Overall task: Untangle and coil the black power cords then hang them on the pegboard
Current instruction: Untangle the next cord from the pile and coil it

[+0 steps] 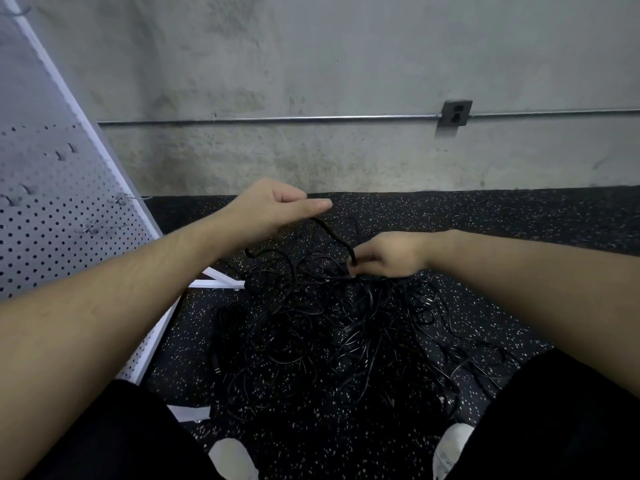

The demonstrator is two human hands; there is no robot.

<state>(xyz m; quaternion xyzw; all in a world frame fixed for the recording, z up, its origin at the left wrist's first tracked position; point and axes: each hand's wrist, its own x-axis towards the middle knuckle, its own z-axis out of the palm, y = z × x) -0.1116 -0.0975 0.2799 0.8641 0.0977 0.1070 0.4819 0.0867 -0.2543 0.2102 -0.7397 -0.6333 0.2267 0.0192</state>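
Observation:
A big tangle of black power cords [329, 334] lies on the speckled black floor in front of me. One black cord [334, 235] rises out of the pile in a short arc between my hands. My left hand [277, 209] pinches its upper end, raised above the pile at the far side. My right hand [384, 254] pinches the same cord lower down, right at the top of the tangle. The white pegboard [52, 220] stands tilted at the left, with several metal hooks [121, 199] and no cords on them.
A concrete wall [346, 81] with a metal conduit and a grey outlet box [456, 114] closes off the far side. The pegboard's white frame feet [221, 280] rest on the floor beside the pile. My white shoes [453, 445] show at the bottom.

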